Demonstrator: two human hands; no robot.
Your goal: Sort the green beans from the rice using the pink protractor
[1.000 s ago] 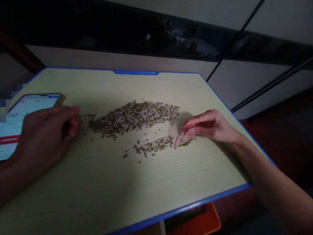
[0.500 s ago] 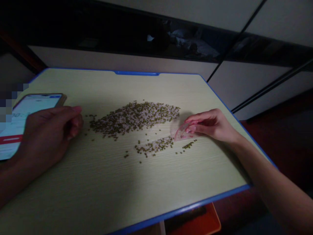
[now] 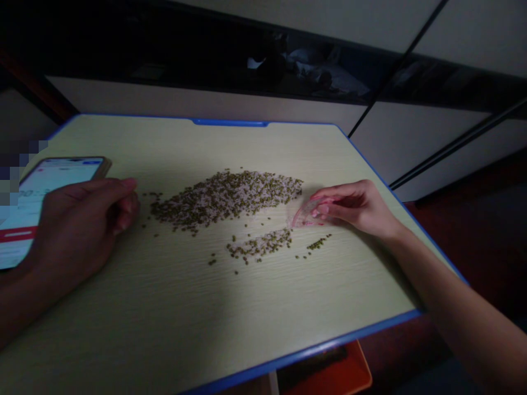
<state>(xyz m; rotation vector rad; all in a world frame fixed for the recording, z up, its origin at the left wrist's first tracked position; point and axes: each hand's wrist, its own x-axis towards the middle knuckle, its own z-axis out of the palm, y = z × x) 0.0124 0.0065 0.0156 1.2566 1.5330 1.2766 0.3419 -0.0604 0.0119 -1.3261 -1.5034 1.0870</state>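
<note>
My right hand (image 3: 349, 206) pinches a clear, thin plastic piece with a red edge (image 3: 304, 215) between thumb and fingers. Its lower edge is close to the right end of a small strip of green beans mixed with pale grains (image 3: 261, 245); I cannot tell whether it touches the table. Behind that strip spreads a larger pile of the same mix (image 3: 230, 196). A short row of green beans (image 3: 318, 243) lies just below the plastic. My left hand (image 3: 88, 219) rests closed at the left, fingers curled, with nothing visible in them, partly covering a lit phone (image 3: 61, 175).
The pale wood-grain table (image 3: 164, 329) has a blue rim, with a blue inset (image 3: 230, 123) at its far edge. Cabinet fronts (image 3: 247, 104) stand close behind it. An orange container (image 3: 346, 373) sits below the near edge. Stray beans lie around the piles.
My right hand has shifted slightly away from me with the plastic piece, off the right end of the small strip. The left hand and the piles look unchanged.
</note>
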